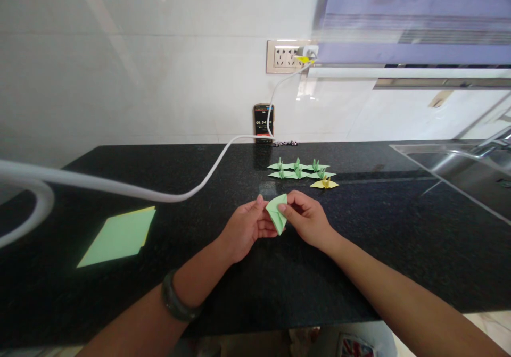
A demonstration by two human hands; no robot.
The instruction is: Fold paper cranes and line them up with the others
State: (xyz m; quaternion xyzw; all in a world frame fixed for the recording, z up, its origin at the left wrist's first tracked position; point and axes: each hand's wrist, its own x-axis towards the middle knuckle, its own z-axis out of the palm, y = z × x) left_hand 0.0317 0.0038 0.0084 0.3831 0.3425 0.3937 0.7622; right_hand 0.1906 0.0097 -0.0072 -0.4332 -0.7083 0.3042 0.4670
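A small piece of folded green paper is held up between my two hands, above the front half of the dark counter. My left hand supports it from the left and behind, its fingers behind the paper and its thumb pointing up. From the right, my right hand pinches the paper, with the thumb pressed on its face. Creases run across the paper. Just beyond my hands stand several green paper cranes in two rows, and a yellow paper crane sits nearest me at their right.
A stack of green and yellow paper sheets lies at the left. A white cable crosses the counter to a phone leaning on the wall, below a socket. The sink is at the right.
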